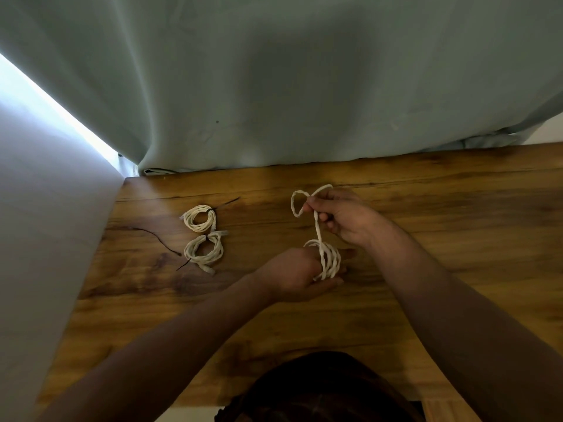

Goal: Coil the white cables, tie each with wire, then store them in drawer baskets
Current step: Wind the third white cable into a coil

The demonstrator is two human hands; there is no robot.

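A far tied coil (199,218) and a near tied coil (204,250) lie together at the left of the tabletop (426,269), with a spare wire (158,239) just beside them. My left hand (300,275) holds its fingers out straight, and a third cable (329,260) is wound around them. My right hand (344,217) pinches the cable's loose, looped tail. I judge the coiling nearly finished; tying and storing remain. No drawer baskets are in sight.

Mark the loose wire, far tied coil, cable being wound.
loose wire (161,240): head view, mid-length.
far tied coil (197,229): head view, near strands.
cable being wound (330,260): head view, wound loops.
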